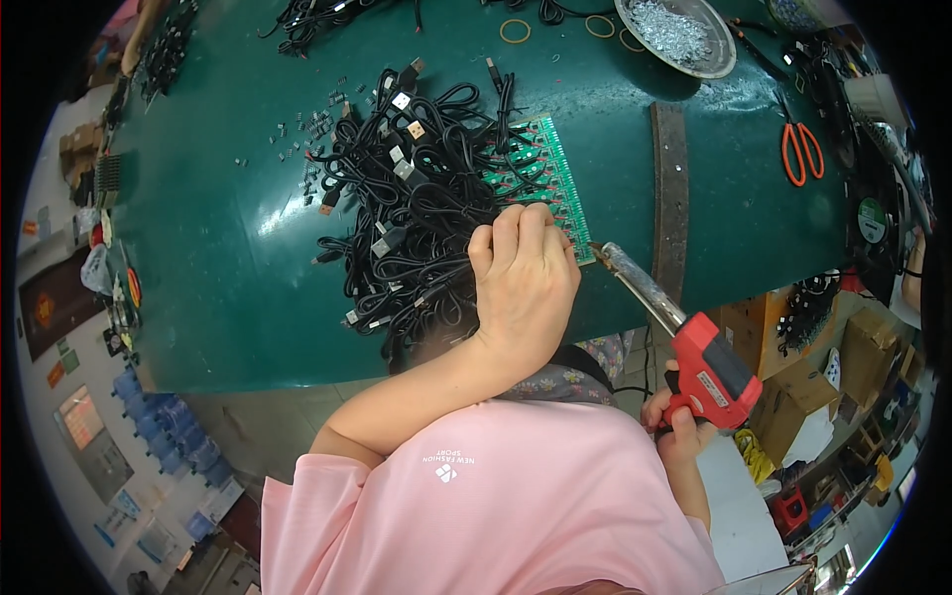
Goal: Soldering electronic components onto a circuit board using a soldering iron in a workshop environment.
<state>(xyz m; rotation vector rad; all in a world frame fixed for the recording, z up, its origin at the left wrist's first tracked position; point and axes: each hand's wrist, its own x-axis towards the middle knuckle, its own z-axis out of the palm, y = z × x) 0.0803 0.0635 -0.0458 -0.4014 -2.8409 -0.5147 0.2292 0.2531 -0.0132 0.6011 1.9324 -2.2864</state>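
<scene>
My right hand (682, 428) is wrapped round the grip of a red and black soldering gun (709, 372). Its metal barrel points up and left, with the tip close to the right edge of a green circuit board (567, 188). Over the board's near end, my left hand (526, 288) is closed with bent fingers on a black USB cable; the fingertips and the cable end are hidden beneath it. A large heap of coiled black USB cables (397, 213) lies left of the board. Several cable ends with small reddish wires lie along the board.
Small dark parts (315, 127) are scattered left of the heap. A dark metal bar (669, 198) lies right of the board, and orange-handled scissors (801, 154) are farther right. A metal bowl of small shiny pieces (679, 40) and rubber bands (515, 31) are at the far side.
</scene>
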